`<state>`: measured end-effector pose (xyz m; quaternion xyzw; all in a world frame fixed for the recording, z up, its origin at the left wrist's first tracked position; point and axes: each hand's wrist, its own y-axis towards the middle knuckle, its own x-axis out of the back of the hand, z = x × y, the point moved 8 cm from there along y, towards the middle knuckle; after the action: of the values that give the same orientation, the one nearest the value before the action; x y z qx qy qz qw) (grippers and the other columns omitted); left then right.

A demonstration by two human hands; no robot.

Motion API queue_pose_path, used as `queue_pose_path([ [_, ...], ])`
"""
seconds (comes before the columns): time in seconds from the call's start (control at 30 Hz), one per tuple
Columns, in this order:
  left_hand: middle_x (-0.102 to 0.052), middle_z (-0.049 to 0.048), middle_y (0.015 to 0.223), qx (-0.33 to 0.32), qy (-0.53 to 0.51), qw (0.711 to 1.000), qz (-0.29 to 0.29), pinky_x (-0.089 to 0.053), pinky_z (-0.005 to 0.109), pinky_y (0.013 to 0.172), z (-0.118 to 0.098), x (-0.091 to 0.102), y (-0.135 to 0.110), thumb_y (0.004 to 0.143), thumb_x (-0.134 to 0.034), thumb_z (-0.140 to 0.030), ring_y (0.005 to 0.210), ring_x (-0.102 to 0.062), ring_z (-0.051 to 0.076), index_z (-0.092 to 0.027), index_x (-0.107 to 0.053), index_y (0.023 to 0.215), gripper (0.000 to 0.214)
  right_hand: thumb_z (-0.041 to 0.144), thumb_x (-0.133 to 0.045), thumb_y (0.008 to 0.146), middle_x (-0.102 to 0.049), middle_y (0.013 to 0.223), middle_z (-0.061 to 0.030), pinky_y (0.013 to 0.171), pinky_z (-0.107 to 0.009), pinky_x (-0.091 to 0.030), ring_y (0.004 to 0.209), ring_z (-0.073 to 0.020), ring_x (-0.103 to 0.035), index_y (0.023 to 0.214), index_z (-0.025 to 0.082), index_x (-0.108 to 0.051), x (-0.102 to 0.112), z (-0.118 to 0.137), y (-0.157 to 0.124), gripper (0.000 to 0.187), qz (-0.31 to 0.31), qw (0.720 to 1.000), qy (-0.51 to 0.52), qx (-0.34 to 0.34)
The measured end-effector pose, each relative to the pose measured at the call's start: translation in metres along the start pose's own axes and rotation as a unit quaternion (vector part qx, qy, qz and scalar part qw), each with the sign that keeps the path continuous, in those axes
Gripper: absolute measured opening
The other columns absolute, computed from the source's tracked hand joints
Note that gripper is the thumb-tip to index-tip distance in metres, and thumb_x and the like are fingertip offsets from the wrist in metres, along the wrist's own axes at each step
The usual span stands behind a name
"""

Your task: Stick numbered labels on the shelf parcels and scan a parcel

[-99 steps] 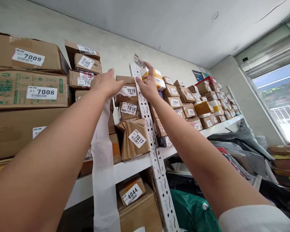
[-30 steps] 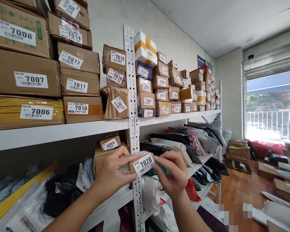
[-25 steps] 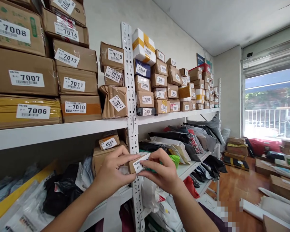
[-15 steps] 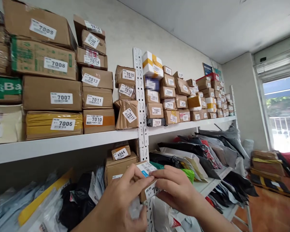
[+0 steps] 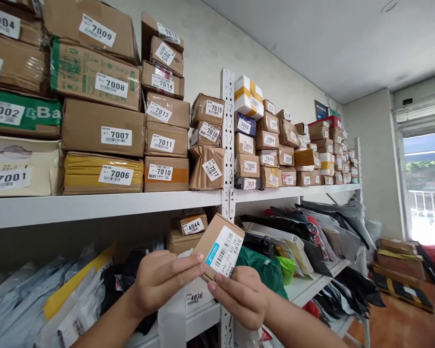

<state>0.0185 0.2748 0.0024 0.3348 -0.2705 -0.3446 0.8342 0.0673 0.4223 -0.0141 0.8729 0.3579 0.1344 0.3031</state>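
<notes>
A small brown cardboard box (image 5: 212, 233) is held up in front of the shelf post, tilted, with a white and blue shipping label (image 5: 224, 251) facing me. My left hand (image 5: 166, 278) pinches its lower left edge, the fingers closed against the cardboard. At the bottom right corner, the fingers of my right hand (image 5: 243, 296) are closed on the box too. Its underside and the number sticker there are hidden from this angle. Just behind the held box sits another small box marked 4044 (image 5: 193, 225).
Numbered boxes (image 5: 103, 126) stack along the upper white shelf (image 5: 105, 207), with more right of the upright post (image 5: 227, 130). Plastic-wrapped parcels (image 5: 279, 232) fill the lower shelves. Further boxes (image 5: 398, 261) lie on the floor near the window at right.
The box has been turned and raised, so its shipping label now shows fully and its number sticker is out of sight. My hands have moved apart to its lower edges. The view has shifted left.
</notes>
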Motion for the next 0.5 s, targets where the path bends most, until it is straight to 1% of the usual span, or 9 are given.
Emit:
queue_pose_path([
  [0.07,-0.074,0.0081,0.106,-0.006,-0.021,1.000,-0.016,-0.046,0.026,0.055,0.008,-0.004,-0.010,0.092,-0.054,-0.009,0.073,-0.068,0.013,-0.018,-0.064,0.120,0.031,0.002,-0.056,0.085,-0.074,0.076,-0.0087,0.032,-0.023,-0.039,0.045,-0.0089,-0.053,0.087,0.008,-0.074,-0.011,0.003,-0.004,0.019,-0.001,1.000,-0.005,-0.013],
  [0.17,-0.075,0.0085,0.104,-0.008,-0.029,0.999,-0.030,-0.047,0.026,0.054,0.015,-0.007,-0.020,0.092,-0.052,-0.008,0.072,-0.068,0.014,-0.018,-0.064,0.120,0.031,0.004,-0.054,0.088,-0.074,0.075,-0.0083,0.033,-0.023,-0.040,0.045,-0.0087,-0.053,0.087,0.008,-0.074,-0.020,0.004,-0.005,0.020,0.002,1.000,-0.005,-0.015],
  [0.27,-0.075,0.0084,0.102,-0.011,-0.032,0.999,-0.035,-0.048,0.026,0.055,0.018,-0.006,-0.023,0.092,-0.052,-0.008,0.071,-0.068,0.013,-0.017,-0.065,0.119,0.031,0.003,-0.056,0.086,-0.074,0.075,-0.0084,0.033,-0.023,-0.041,0.046,-0.0086,-0.053,0.086,0.008,-0.074,-0.025,0.004,-0.005,0.018,0.003,1.000,-0.005,-0.009],
  [0.37,-0.075,0.0087,0.101,-0.019,-0.029,0.998,-0.043,-0.049,0.025,0.055,0.017,-0.006,-0.021,0.092,-0.053,-0.008,0.071,-0.069,0.013,-0.016,-0.066,0.116,0.029,0.003,-0.060,0.083,-0.072,0.078,-0.0069,0.034,-0.022,-0.041,0.048,-0.0082,-0.052,0.085,0.011,-0.074,-0.030,0.007,-0.010,0.017,0.011,1.000,-0.018,0.009],
  [0.43,-0.074,0.0090,0.103,-0.010,-0.023,0.998,-0.051,-0.052,0.024,0.060,0.015,-0.005,-0.019,0.092,-0.054,-0.008,0.078,-0.070,0.014,-0.016,-0.066,0.115,0.027,0.004,-0.061,0.082,-0.071,0.083,-0.0072,0.036,-0.023,-0.041,0.051,-0.0085,-0.052,0.088,0.011,-0.074,-0.029,0.006,-0.016,0.016,0.012,0.999,-0.019,0.032],
  [0.47,-0.073,0.0096,0.105,0.008,-0.015,0.998,-0.064,-0.054,0.024,0.064,0.015,-0.003,-0.018,0.090,-0.057,-0.007,0.084,-0.070,0.015,-0.016,-0.065,0.116,0.029,0.004,-0.061,0.082,-0.071,0.087,-0.0077,0.037,-0.023,-0.042,0.053,-0.0092,-0.053,0.092,0.011,-0.073,-0.026,0.000,-0.019,0.017,0.004,0.999,-0.020,0.031],
  [0.5,-0.071,0.0104,0.109,0.036,-0.004,0.996,-0.085,-0.056,0.025,0.069,0.016,0.000,-0.019,0.087,-0.062,-0.006,0.091,-0.070,0.016,-0.016,-0.063,0.119,0.034,0.004,-0.060,0.082,-0.069,0.091,-0.0081,0.038,-0.025,-0.044,0.056,-0.0105,-0.056,0.097,0.012,-0.072,-0.019,-0.011,-0.019,0.020,-0.022,0.999,-0.028,0.016],
])
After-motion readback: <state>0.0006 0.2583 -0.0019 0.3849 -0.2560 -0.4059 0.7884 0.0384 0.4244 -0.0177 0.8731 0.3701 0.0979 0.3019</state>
